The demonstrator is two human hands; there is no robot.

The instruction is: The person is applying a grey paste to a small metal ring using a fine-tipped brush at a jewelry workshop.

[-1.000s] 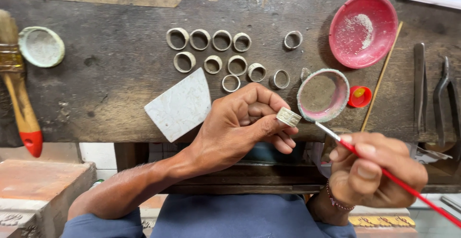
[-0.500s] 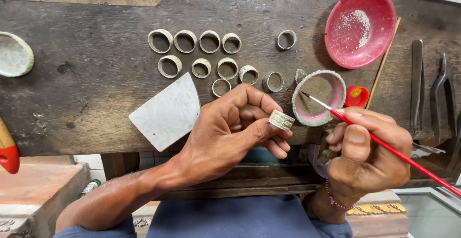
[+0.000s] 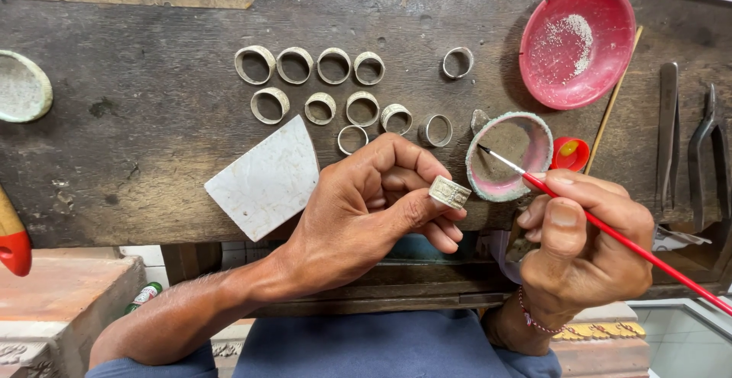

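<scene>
The left hand (image 3: 358, 210) pinches one silver ring (image 3: 449, 192) just near of the pink dish (image 3: 509, 157) while the right hand (image 3: 583, 245) grips a red brush (image 3: 602, 225), tip in that dish; eleven rings (image 3: 351, 92) wait beyond, so the work looks barely started.

Workbench (image 3: 137, 164): dark, rough, scarred wood. Rings (image 3: 343, 88): dull grey metal, matt. Held ring (image 3: 449, 192): textured metal. Brush (image 3: 610, 229): glossy red handle. Dish (image 3: 577, 43): red plastic, dusted. Tile (image 3: 267, 180): pale, matt, scratched. Pliers (image 3: 705, 157): worn steel.

Left hand (image 3: 358, 210) pinches a silver ring (image 3: 449, 192); right hand (image 3: 583, 245) dips a red brush (image 3: 610, 229) into a small bowl (image 3: 509, 157).
</scene>
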